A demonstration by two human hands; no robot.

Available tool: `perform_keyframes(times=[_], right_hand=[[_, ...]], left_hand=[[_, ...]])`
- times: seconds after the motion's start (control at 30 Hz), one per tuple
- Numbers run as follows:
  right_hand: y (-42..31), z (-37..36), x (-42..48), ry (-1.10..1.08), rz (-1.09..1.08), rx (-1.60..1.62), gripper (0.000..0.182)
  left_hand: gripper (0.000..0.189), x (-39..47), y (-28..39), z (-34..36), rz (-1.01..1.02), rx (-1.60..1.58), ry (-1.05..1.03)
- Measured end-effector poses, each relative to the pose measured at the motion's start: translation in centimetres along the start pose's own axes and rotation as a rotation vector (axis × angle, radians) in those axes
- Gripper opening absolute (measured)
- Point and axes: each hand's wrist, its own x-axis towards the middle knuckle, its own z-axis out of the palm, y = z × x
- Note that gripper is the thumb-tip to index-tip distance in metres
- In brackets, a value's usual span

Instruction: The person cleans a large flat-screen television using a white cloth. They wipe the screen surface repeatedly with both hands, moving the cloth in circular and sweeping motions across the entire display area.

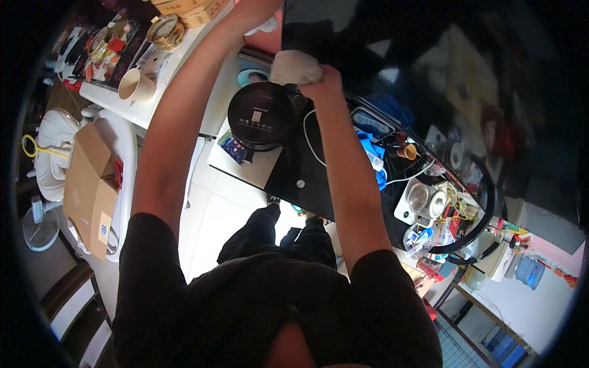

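My right hand (324,83) is closed on a bunched white cloth (294,67), which lies against the lower left part of a large glossy black screen (414,69). At the top edge, my left hand (264,9) is mostly cut off beside the screen's left side; its fingers cannot be made out. Just under it a bit of white material (263,27) shows in front of a pink surface; whether that hand touches it is unclear. Below the cloth, a round dark lidded appliance (260,115) stands on the black and white cabinet top (294,161).
Cables, a blue packet (375,158), a paper cup (407,152) and a white device with a clear jar (418,198) crowd the cabinet's right part. On the left are a white counter (110,103) with a beige cup (136,86) and an open cardboard box (89,193).
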Motion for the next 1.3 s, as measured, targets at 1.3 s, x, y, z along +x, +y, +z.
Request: perform_keyframes(times=[1.3], right_hand=[[-34.6, -24.5, -24.1, 0.1, -0.345, 0.198, 0.033]], left_hand=[[0.058, -2.0, 1.4, 0.5, -0.448, -0.115, 0.106]])
